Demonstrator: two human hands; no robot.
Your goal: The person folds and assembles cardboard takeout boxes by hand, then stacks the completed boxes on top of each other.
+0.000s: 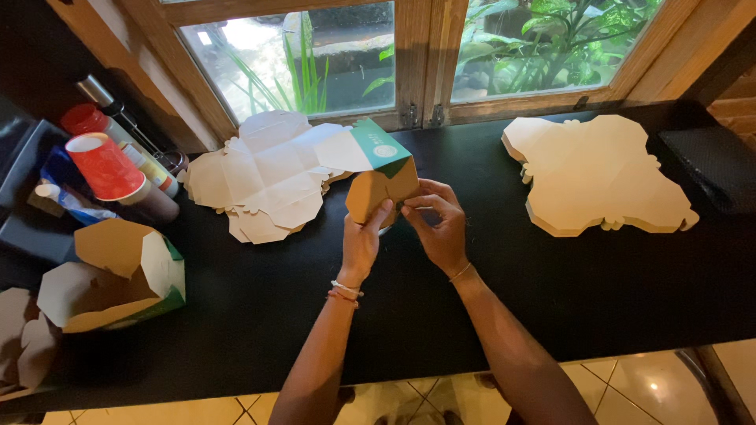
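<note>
Dim interior — window daylight (315, 55), sharp

Red cup (106, 167) — folded box (118, 275) — far left.

Bare counter (472, 307) near hands; flat carton stacks (264, 177) (598, 175) flank far side; folded box (118, 275), cups (106, 165) crowd left.

Box in hand: half-folded carton (378, 177), brown inside, white and teal outside, gripped by left hand (361, 240) and right hand (439, 224) at counter centre.
Folded box: finished carton (118, 271), brown, white and green, lid open, counter's left end.
Left stack: flat white blanks (264, 177) below the window.
Right stack: flat brown blanks (594, 173).
Cups: red sleeve (110, 169), far left.
</note>
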